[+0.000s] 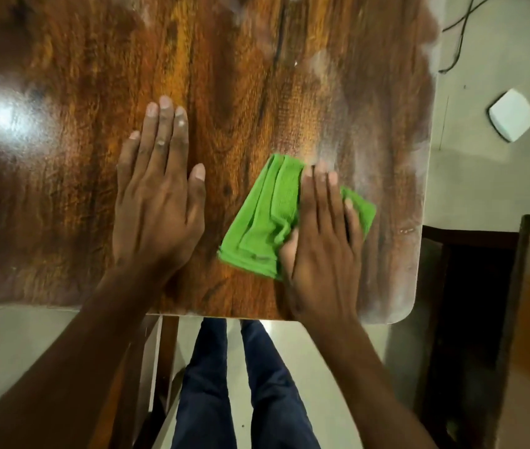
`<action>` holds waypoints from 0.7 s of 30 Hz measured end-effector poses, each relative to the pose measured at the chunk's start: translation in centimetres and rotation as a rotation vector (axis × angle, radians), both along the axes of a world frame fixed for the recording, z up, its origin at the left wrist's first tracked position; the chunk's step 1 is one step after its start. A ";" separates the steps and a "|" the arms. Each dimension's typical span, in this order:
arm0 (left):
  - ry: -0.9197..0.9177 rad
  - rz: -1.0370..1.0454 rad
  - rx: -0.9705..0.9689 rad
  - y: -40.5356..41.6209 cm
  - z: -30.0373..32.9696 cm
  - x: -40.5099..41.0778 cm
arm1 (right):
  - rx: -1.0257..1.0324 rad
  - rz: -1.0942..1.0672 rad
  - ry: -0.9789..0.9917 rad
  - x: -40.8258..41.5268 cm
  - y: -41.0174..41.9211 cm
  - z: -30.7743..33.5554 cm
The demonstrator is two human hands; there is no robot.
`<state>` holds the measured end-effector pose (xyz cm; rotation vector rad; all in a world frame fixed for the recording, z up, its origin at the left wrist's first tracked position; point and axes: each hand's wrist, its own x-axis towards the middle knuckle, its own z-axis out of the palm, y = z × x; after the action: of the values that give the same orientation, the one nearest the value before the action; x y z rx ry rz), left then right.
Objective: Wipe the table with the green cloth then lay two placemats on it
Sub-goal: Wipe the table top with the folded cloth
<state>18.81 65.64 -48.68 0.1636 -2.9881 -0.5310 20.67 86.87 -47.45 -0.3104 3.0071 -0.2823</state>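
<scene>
A folded green cloth (262, 222) lies on the glossy brown wooden table (241, 76), near its front right corner. My right hand (325, 234) presses flat on the cloth's right part, fingers straight, and the thumb touches the cloth's folds. My left hand (156, 192) rests flat on the bare wood to the left of the cloth, fingers straight and together. A pale dusty film covers the table's right side and far edge. No placemats are in view.
The table's front edge (63, 306) runs just below my wrists, with my legs in dark trousers under it. To the right, on the floor, lie a white adapter (511, 115) with black cables and a dark wooden piece of furniture (529, 254).
</scene>
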 end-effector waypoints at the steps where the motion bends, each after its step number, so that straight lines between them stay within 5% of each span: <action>1: 0.002 -0.002 -0.001 0.0 0.0 0.0 | -0.020 0.009 0.014 -2.4 0.0 -0.2; 8: 0.008 -0.003 -0.004 -0.1 -0.2 0.2 | -0.034 0.136 0.109 -17.8 0.3 -0.8; 21: -0.008 -0.020 -0.022 -0.4 -0.1 0.2 | -0.091 0.078 -0.089 2.7 6.0 1.1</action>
<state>19.04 65.26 -48.82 0.1341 -3.0049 -0.5007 23.35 92.90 -46.31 -0.4107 2.8924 -0.4146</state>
